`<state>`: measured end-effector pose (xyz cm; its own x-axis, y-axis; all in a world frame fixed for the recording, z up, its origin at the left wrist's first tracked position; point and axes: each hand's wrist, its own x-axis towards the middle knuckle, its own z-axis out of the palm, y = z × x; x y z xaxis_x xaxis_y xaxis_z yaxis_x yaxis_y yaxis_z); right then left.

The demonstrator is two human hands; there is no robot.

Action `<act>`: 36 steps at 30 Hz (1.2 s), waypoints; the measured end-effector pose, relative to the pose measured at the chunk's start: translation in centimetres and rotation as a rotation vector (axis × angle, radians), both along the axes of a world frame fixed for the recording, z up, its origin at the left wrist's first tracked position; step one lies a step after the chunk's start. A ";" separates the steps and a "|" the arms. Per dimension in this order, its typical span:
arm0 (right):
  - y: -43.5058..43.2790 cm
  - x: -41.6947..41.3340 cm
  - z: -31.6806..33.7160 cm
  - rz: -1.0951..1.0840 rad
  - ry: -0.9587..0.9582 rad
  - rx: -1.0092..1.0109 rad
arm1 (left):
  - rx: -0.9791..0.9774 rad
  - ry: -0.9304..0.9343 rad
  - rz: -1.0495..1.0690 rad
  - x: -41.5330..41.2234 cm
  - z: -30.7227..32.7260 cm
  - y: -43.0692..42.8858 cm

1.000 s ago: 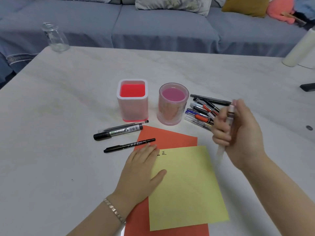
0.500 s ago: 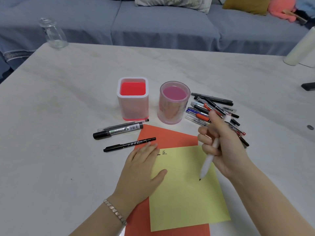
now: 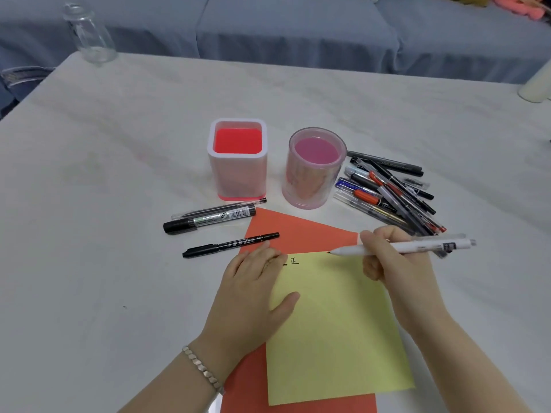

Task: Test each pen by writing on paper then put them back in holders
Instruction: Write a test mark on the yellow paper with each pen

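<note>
So here's our setup: a pale, marble-looking table (image 3: 119, 263) with a grey-blue sofa (image 3: 298, 31) right behind it. There's something pink (image 3: 518, 4) on the sofa at the far right, too cropped to tell what it is. An empty glass jar (image 3: 89, 34) sits on the table's far left corner, and a white cylinder (image 3: 536, 84) pokes in at the right edge.

Mid-table we've got two holders side by side, not touching: a square holder (image 3: 237, 171) with a red inside and a round holder (image 3: 313, 180) that's pinkish. Neither has a pen in it. Just right of the round one is a pile of pens (image 3: 387, 192), all crisscrossed. In front of the square one lie a fat black marker (image 3: 208, 220), with a clear pen (image 3: 220, 207) right behind it, and nearer us a thin black pen (image 3: 229, 245) whose end overlaps the orange paper (image 3: 292, 234).

A yellow paper (image 3: 334, 338) lies on top of the orange one, with a small written mark (image 3: 293, 260) near its top left.

Our left hand (image 3: 250, 296), bracelet (image 3: 202, 368) on the wrist, lies flat with straight fingers on the left edge of the sheets. Our right hand (image 3: 399, 263) is curled round the white pen (image 3: 417, 247), which lies nearly level. Its tip is right at the yellow sheet's top edge, but we can't tell if it's touching.
</note>
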<state>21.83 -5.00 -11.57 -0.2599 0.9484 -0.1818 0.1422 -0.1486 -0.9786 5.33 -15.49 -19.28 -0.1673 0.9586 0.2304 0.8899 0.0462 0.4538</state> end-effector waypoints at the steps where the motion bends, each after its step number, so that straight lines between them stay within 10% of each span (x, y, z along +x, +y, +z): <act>1: -0.1 -0.4 -0.3 0.004 0.007 0.008 | 0.005 0.002 0.000 0.0 -0.1 0.0; 36: -0.3 -6.3 -6.1 -0.160 -0.332 0.356 | -0.035 -0.027 0.009 0.0 0.7 0.0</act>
<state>15.58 -5.28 -17.70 -0.0896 0.9898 0.1112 0.4569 0.1400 -0.8784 5.33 -15.45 -18.62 -0.1818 0.9645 0.1918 0.8768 0.0707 0.4756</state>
